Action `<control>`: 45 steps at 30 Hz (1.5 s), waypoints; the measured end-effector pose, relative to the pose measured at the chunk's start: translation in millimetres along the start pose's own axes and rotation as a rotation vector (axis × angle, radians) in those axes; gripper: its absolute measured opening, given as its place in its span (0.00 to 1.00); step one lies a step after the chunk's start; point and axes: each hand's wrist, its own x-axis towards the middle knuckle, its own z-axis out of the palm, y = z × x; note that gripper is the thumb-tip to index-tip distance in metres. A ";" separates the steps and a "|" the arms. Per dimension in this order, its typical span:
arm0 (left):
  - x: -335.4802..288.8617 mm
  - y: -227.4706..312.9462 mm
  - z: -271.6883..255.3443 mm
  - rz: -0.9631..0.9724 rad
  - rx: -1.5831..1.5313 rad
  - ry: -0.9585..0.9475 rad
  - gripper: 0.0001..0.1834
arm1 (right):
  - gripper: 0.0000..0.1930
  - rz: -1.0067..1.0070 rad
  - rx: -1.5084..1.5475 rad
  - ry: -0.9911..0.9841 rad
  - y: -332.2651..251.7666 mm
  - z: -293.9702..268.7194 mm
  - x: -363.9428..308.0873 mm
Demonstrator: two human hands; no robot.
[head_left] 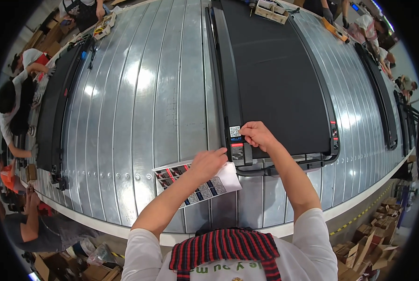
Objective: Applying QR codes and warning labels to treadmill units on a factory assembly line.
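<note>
A black treadmill deck (pixel 277 84) with a wide belt lies flat on the metal worktable. Near the front left corner of its side rail sits a white QR-code sticker (pixel 234 131). My right hand (pixel 260 136) is closed in a pinch at the sticker's right edge. Just below, a red-and-grey label (pixel 237 151) lies on the rail. My left hand (pixel 208 165) is closed over the upper edge of a printed sticker sheet (pixel 228 179), its fingertips beside the rail. Several stickers show on the sheet, and my hand and forearm cover part of it.
Ribbed metal slats form the worktable (pixel 148 107). Another black deck (pixel 62 107) lies at the left and a further one (pixel 378 93) at the right. A parts box (pixel 271 11) stands at the far end. Co-workers line the left, right and far edges. Cartons (pixel 375 234) fill the lower right.
</note>
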 end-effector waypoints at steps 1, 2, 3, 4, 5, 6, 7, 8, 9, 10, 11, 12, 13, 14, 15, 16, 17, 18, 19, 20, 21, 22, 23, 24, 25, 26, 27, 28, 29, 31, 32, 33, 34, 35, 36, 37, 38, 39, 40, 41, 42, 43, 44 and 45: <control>0.2 -1.0 0.4 0.004 0.000 -0.003 0.09 | 0.06 -0.004 0.000 0.004 -0.7 0.0 0.8; 0.5 -2.0 0.8 0.012 -0.003 0.001 0.09 | 0.06 -0.007 0.004 0.006 -1.3 0.1 1.3; 0.7 -2.9 1.3 0.020 -0.005 0.004 0.10 | 0.06 -0.005 0.000 0.007 -1.7 0.6 1.8; 0.9 -4.0 1.7 0.029 0.001 0.008 0.10 | 0.06 -0.006 -0.002 0.007 -2.1 1.2 2.0; 0.8 -4.9 2.2 0.029 -0.008 0.005 0.10 | 0.06 -0.003 -0.002 -0.001 -2.0 1.7 2.0; 0.9 -5.7 2.6 0.030 -0.008 0.002 0.10 | 0.06 -0.001 -0.003 0.011 -1.9 2.2 1.8; 1.0 -6.3 3.0 0.033 0.001 -0.001 0.11 | 0.06 0.003 -0.003 0.016 -1.5 2.6 1.3; 1.2 -6.9 3.3 0.032 -0.009 0.002 0.11 | 0.05 0.006 -0.004 0.030 -1.2 2.9 0.9; 1.7 -7.3 3.4 0.034 -0.009 0.005 0.11 | 0.05 0.003 0.003 0.031 -0.6 3.4 0.3; 2.1 -7.5 3.3 0.036 -0.009 0.008 0.11 | 0.05 -0.001 0.008 0.040 0.1 3.8 -0.3; 2.5 -7.6 3.0 0.038 -0.005 -0.002 0.11 | 0.05 0.007 0.012 0.051 0.5 4.2 -0.7; 3.2 -7.5 2.6 0.039 -0.001 -0.011 0.11 | 0.05 -0.004 0.011 0.053 0.8 4.5 -0.8; 3.6 -7.2 2.0 0.041 0.013 -0.019 0.11 | 0.05 -0.004 0.008 0.056 0.9 4.9 -0.7; 3.9 -6.8 1.3 0.032 0.010 -0.038 0.09 | 0.05 -0.008 0.013 0.052 1.1 5.3 -0.7; 4.2 -6.3 0.6 0.024 0.017 -0.055 0.07 | 0.05 -0.005 0.007 0.059 1.1 5.7 -0.4; 4.4 -5.8 -0.1 0.021 0.029 -0.063 0.05 | 0.05 -0.006 0.008 0.058 1.0 6.0 -0.3; 4.6 -5.3 -0.8 0.018 0.019 -0.061 0.05 | 0.05 0.000 0.007 0.065 1.0 6.2 -0.2; 4.5 -4.9 -1.4 0.021 0.015 -0.052 0.05 | 0.05 -0.012 0.005 0.060 1.1 6.5 -0.2; 4.5 -4.6 -2.0 0.024 0.010 -0.042 0.05 | 0.05 -0.016 0.002 0.064 1.2 6.7 -0.3; 4.4 -4.5 -2.4 0.021 0.005 -0.044 0.05 | 0.05 -0.012 -0.001 0.071 1.5 6.9 -0.6; 4.3 -4.5 -2.7 0.019 0.000 -0.046 0.05 | 0.05 -0.024 -0.005 0.070 1.6 7.0 -0.8; 4.4 -4.5 -2.9 0.018 0.002 -0.049 0.05 | 0.05 -0.028 -0.009 0.072 1.9 7.0 -1.1; 4.5 -4.8 -2.9 0.020 -0.003 -0.050 0.05 | 0.05 -0.026 -0.013 0.076 2.2 7.1 -1.3; 4.7 -5.0 -2.9 0.024 0.000 -0.051 0.05 | 0.05 -0.031 -0.016 0.080 2.4 7.0 -1.3; 4.8 -5.3 -2.8 0.029 0.010 -0.051 0.05 | 0.05 -0.030 -0.019 0.084 2.7 7.1 -1.3; 4.8 -5.7 -2.7 0.030 0.003 -0.051 0.05 | 0.05 -0.035 -0.018 0.089 2.8 7.3 -1.3; 4.9 -6.1 -2.6 0.032 0.002 -0.051 0.05 | 0.05 -0.034 -0.016 0.090 2.9 7.4 -1.2; 4.8 -6.5 -2.4 0.035 0.002 -0.051 0.05 | 0.05 -0.038 -0.010 0.091 3.1 7.8 -1.3; 4.8 -6.9 -2.4 0.038 0.004 -0.048 0.05 | 0.05 -0.042 -0.003 0.092 3.2 8.2 -1.4; 4.4 -7.8 -2.4 0.044 0.007 -0.040 0.05 | 0.05 -0.044 -0.006 0.101 3.4 9.3 -2.1; 4.3 -8.4 -2.4 0.051 0.003 -0.030 0.07 | 0.05 -0.035 -0.010 0.115 3.5 10.1 -2.3; 4.0 -8.7 -2.4 0.057 0.000 -0.021 0.09 | 0.05 -0.049 -0.006 0.112 3.6 10.8 -2.9; 3.8 -9.2 -2.3 0.060 0.006 -0.022 0.10 | 0.05 -0.053 -0.004 0.118 3.7 11.6 -3.4; 3.7 -9.5 -2.0 0.065 -0.002 -0.019 0.10 | 0.05 -0.059 0.003 0.117 3.8 12.4 -3.9; 3.9 -9.8 -1.5 0.065 -0.001 -0.028 0.10 | 0.05 -0.058 -0.006 0.129 3.8 12.9 -4.1; 4.7 -10.2 -0.7 0.071 0.006 -0.023 0.10 | 0.05 -0.060 -0.009 0.135 3.8 13.5 -4.3; 5.3 -10.7 0.2 0.077 -0.003 -0.021 0.10 | 0.05 -0.061 -0.011 0.140 4.0 13.8 -4.5; 6.4 -11.4 1.4 0.088 -0.007 -0.006 0.10 | 0.05 -0.063 -0.017 0.144 4.0 14.4 -4.4; 7.9 -12.0 2.8 0.098 0.000 0.001 0.10 | 0.05 -0.064 -0.022 0.149 4.1 14.8 -4.4; 9.8 -12.9 4.4 0.112 -0.017 0.017 0.10 | 0.05 -0.056 -0.029 0.158 4.3 15.0 -4.3; 12.4 -14.0 5.9 0.126 -0.023 0.026 0.10 | 0.05 -0.069 -0.023 0.155 4.4 15.7 -3.9; 14.9 -14.9 7.6 0.134 -0.025 0.024 0.10 | 0.05 -0.072 -0.019 0.156 4.8 16.0 -3.8; 17.2 -15.7 8.9 0.144 -0.029 0.039 0.10 | 0.05 -0.062 -0.015 0.163 5.2 16.3 -3.6; 19.5 -16.4 10.2 0.149 -0.028 0.044 0.10 | 0.05 -0.081 -0.019 0.161 5.8 16.4 -3.4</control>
